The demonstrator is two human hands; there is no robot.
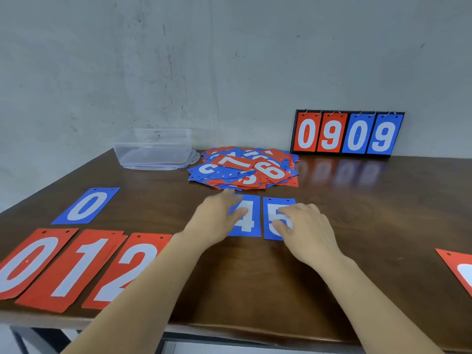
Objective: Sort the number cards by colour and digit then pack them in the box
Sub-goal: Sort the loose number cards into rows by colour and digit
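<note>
**Cards partly sorted by colour and digit on a wooden table**

Head view, read from left to right. Three red piles lie in a row along the near left edge of the table (255, 290): the red 0 card (24, 264), the red 1 stack (74, 269), whose edges are fanned slightly, and the red 2 card (127, 269), partly covered by the left forearm. Behind this row, and apart from it, lies a single blue 0 card (86, 205). Farther back, near the wall, stands the clear plastic box (155, 149), holding no cards; a clear lid (190, 159) appears to lie beneath it.

At centre, the left hand (217, 221) rests flat, fingers extended, on the left part of the blue 4 card (249, 221). Just beside that card lies the blue 5 card (270, 213), and the two cards are nearly touching. The right hand (309, 231) rests on the 5 with lightly bent fingers, their tips on the card face; neither hand pinches a card. Just behind both cards is the unsorted pile (245, 167) of mixed red and blue cards, with a red 7 and a red 6 on top.

At back right, against the wall, a flip scoreboard (347, 134) stands upright, showing 09 in red and 09 in blue. One further red card (457, 269) is cut off by the right edge, and its digit cannot be read.
</note>
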